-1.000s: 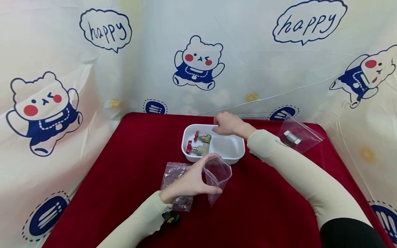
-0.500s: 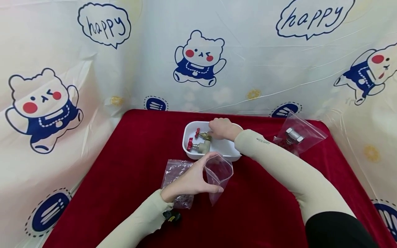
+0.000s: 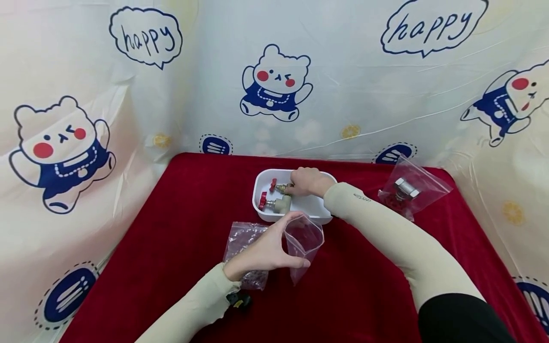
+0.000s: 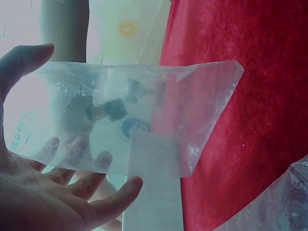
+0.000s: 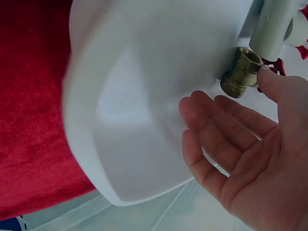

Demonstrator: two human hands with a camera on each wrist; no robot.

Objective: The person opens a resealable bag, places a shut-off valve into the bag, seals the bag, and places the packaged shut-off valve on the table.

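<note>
My left hand [image 3: 268, 250] holds a clear zip bag [image 3: 302, 238] between thumb and fingers, its mouth spread wide. Through the bag's film [image 4: 187, 120] in the left wrist view my fingers show behind it. My right hand [image 3: 310, 182] reaches into the white tray [image 3: 330, 209]. There its thumb touches a brass valve [image 5: 236, 79] with a red handle, while the other fingers lie loosely curved beside it. In the head view the hand partly covers this brass valve [image 3: 280, 188]. A pale grey valve [image 3: 280, 205] with a red handle lies in front of it in the tray.
A second clear zip bag [image 3: 244, 236] lies under my left hand on the red cloth [image 3: 193, 205]. At the right, another clear bag [image 3: 429, 186] holds a metal fitting [image 3: 405, 188] and something red. White printed curtains [image 3: 334, 85] rise behind and beside the table.
My right hand has moved left from the tray's far edge down onto the brass valve. The bag at the right shows more as the arm shifted. The left hand keeps holding its bag.
</note>
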